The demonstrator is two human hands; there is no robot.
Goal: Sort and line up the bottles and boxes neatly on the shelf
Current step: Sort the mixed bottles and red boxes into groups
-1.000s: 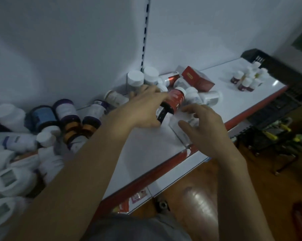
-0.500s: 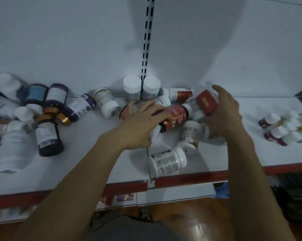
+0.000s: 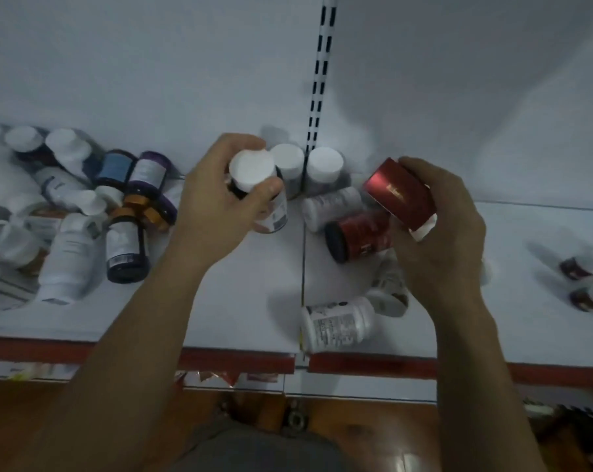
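My left hand (image 3: pixel 216 206) grips a dark bottle with a white cap (image 3: pixel 254 172), held upright just above the white shelf (image 3: pixel 240 301). In my right hand (image 3: pixel 438 247) is a red box (image 3: pixel 399 194), tilted and lifted off the shelf. Two white-capped bottles (image 3: pixel 305 165) stand upright against the back wall between my hands. A red bottle with a black cap (image 3: pixel 356 238) lies on its side under the box. A white bottle (image 3: pixel 336 323) lies near the shelf's front edge. Another white bottle (image 3: pixel 332 206) lies behind the red one.
A heap of fallen bottles, white, dark and purple-labelled (image 3: pixel 84 212), covers the left part of the shelf. Small dark-red bottles with white caps (image 3: pixel 588 277) sit at the far right. The shelf's red front edge (image 3: pixel 240 361) runs below; a slotted upright (image 3: pixel 317 73) divides the back wall.
My left hand has picked up the white-capped dark bottle and turned it upright. My right hand has lifted the red box clear of the pile. The red bottle now lies free.
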